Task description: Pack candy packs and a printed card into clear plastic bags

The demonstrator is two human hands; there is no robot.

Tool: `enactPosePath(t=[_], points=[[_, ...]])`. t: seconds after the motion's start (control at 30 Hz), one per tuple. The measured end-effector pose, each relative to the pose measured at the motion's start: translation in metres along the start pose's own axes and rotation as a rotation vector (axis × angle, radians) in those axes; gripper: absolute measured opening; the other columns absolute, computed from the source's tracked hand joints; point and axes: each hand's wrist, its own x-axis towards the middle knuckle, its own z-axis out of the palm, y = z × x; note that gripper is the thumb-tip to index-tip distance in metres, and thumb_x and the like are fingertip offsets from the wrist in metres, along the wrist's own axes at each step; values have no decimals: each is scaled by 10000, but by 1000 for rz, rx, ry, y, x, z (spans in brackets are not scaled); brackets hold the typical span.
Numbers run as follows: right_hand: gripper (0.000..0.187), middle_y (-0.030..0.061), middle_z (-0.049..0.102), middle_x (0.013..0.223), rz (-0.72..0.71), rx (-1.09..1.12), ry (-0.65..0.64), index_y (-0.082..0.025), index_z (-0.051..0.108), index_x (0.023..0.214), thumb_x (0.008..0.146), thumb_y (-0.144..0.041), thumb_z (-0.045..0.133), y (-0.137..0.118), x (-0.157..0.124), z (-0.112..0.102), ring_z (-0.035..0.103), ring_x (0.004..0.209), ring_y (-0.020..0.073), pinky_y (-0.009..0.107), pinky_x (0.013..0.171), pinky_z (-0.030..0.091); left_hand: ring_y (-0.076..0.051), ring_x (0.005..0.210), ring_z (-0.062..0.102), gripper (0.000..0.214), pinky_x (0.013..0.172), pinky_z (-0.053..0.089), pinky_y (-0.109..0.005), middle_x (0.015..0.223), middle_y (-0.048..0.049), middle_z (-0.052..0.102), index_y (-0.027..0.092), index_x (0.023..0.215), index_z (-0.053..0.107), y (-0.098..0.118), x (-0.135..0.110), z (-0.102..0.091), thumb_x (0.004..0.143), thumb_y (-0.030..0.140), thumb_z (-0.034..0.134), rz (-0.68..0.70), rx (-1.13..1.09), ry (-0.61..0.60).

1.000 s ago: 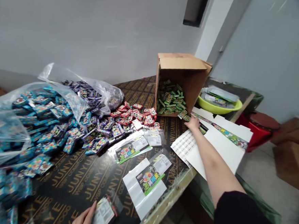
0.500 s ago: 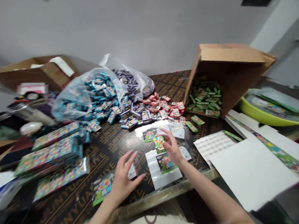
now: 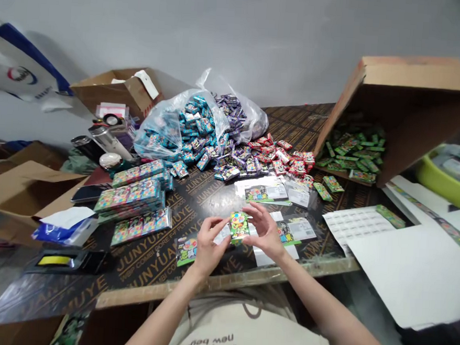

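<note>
Just then, the person's left hand point(image 3: 209, 247) and right hand point(image 3: 264, 230), both half-curled, pinched a small green printed packet point(image 3: 239, 227) between them above the black plywood table point(image 3: 196, 204), a tipped cardboard box point(image 3: 407, 111) at two o'clock.

plastic bag point(image 3: 179, 137) left | tipped carton point(image 3: 408, 101) right | basin point(image 3: 446, 180) apparently beyond

We read "JUNYUAN" and "COMBI CORE" "PLYWOOD" repeated in gold across the black desk point(image 3: 149, 256). Upside down on the apron point(image 3: 210, 344) we read "Every day new page". The lettering on the packet point(image 3: 239, 227) between the left hand point(image 3: 209, 242) and right hand point(image 3: 264, 230) is too small to read.
</note>
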Motion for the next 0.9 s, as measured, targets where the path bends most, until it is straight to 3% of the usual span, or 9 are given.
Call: enactPosePath(t=[0.1,0.2,0.3,0.4,0.5,0.6,0.7,0.8,0.9], points=[[830,82,497,1193,44,-64,-32,-302,342,1270,562,-419,758,1,1,0,513,1049,224,375,883,423,-216,1018,465,385,882,385,-371,1100,-71,513,253,1107,581,3,-1,-1,732,180,532,-54,-63,-22],[769,112,461,1231,131,-156,-116,-280,305,1306,662,-581,600,1,1,-4,551,976,222,398,845,435,-179,786,515,153,738,414,-299,785,-35,583,194,804,668,3,0,-4,742,281,558,-228,-223,-85],[934,107,316,1362,43,-363,-155,-300,195,1353,593,-568,667,-4,-1,-4,431,1159,269,444,942,355,-108,535,440,284,555,368,-225,513,25,468,142,557,573,-3,1,-5,702,384,604,-509,-529,-181],[1039,77,253,1405,-70,-621,-282,-294,178,1365,522,-407,774,-13,-6,4,267,1275,279,455,1034,236,-79,483,401,324,515,330,-204,474,41,441,131,503,519,-11,-1,-3,665,386,638,-622,-729,-260],[888,70,381,1325,-152,-771,-353,-271,272,1338,580,-314,734,-19,-7,10,342,1223,263,435,1024,262,-91,504,446,312,536,352,-215,514,19,511,120,570,584,-19,-4,-4,686,408,610,-594,-709,-345],[810,75,464,1245,-241,-880,-332,-250,325,1310,595,-292,705,-13,-4,3,419,1146,257,416,981,318,-174,728,564,377,690,421,-282,791,-53,642,138,884,654,-34,-6,-11,725,462,545,-459,-448,-353],[809,97,475,1241,-285,-994,-258,-219,306,1324,615,-312,685,4,4,-14,444,1120,264,408,946,349,-285,1071,469,732,922,329,-413,1163,-110,545,184,1216,482,-56,-9,-17,582,503,661,-232,44,-331],[810,115,499,1221,-268,-1087,-257,-203,287,1338,636,-319,674,24,10,-28,477,1084,272,420,915,366,-299,1091,446,986,984,233,-473,1148,-120,536,178,1333,301,-74,-14,-18,483,439,728,-91,357,-453],[823,125,488,1241,-209,-1087,-327,-202,272,1347,637,-289,678,33,11,-31,476,1100,278,425,920,362,-267,1045,483,1019,1002,208,-459,1096,-95,558,174,1367,193,-81,-18,-18,509,376,705,-35,404,-460]])
